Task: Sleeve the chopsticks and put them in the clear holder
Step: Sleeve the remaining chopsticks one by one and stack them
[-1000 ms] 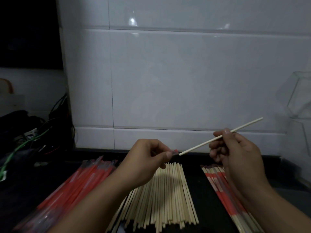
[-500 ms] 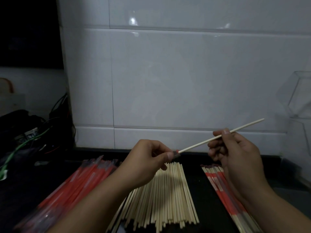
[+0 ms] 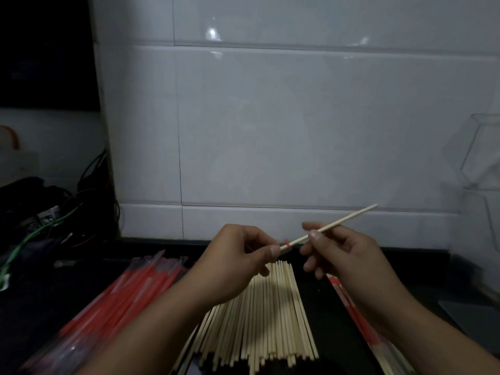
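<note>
We find the left hand [image 3: 238, 263] pinching the sleeve [image 3: 286, 244] mouth and the right hand's fingers [image 3: 315, 234] pinching the chopstick [image 3: 335, 226], held above the table's [image 3: 324, 293] loose pile, long axis rising from near-left to far-right; we advise feeding it straight along that axis.

we see our two bare forearms coming in from the bottom edge, no sleeves on either as far as the frame reaches. our left hand [image 3: 238, 262] and right hand [image 3: 343, 255] carry no rings, watch, bands or gloves. fingernails are short and plain, and the dim light hides finer detail.
</note>
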Available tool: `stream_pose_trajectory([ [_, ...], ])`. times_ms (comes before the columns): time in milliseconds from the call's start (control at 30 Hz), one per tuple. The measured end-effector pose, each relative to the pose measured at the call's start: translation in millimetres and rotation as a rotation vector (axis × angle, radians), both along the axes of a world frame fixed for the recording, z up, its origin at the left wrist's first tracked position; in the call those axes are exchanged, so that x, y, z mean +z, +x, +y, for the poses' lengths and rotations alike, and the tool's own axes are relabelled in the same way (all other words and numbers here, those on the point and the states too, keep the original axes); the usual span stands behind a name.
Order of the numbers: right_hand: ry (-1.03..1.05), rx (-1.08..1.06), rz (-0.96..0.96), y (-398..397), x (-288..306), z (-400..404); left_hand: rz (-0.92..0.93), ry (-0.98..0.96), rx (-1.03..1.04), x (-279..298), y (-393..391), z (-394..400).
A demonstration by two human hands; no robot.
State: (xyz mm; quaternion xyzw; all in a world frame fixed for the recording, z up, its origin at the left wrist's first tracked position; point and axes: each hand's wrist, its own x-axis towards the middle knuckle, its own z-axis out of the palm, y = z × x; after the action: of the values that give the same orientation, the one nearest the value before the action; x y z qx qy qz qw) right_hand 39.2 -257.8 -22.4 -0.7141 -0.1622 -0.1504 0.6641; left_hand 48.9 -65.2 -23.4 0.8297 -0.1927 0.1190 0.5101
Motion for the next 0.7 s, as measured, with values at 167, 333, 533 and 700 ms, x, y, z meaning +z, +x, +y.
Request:
stream_pose_trajectory([
  [167,0.115,-0.250,-0.176,4,2,-9,-0.001,-0.037,0.044,1,1,3],
  [333,0.098,-0.209,-0.195,2,2,-11,0.002,-0.052,0.042,1,2,4],
  [533,-0.085,0.042,-0.062,-4,-4,2,-0.015,-0.050,0.032,0,1,3],
  [700,-0.132,0.311,0.128,-10,-6,13,-0.024,-0.059,0.032,1,0,2],
])
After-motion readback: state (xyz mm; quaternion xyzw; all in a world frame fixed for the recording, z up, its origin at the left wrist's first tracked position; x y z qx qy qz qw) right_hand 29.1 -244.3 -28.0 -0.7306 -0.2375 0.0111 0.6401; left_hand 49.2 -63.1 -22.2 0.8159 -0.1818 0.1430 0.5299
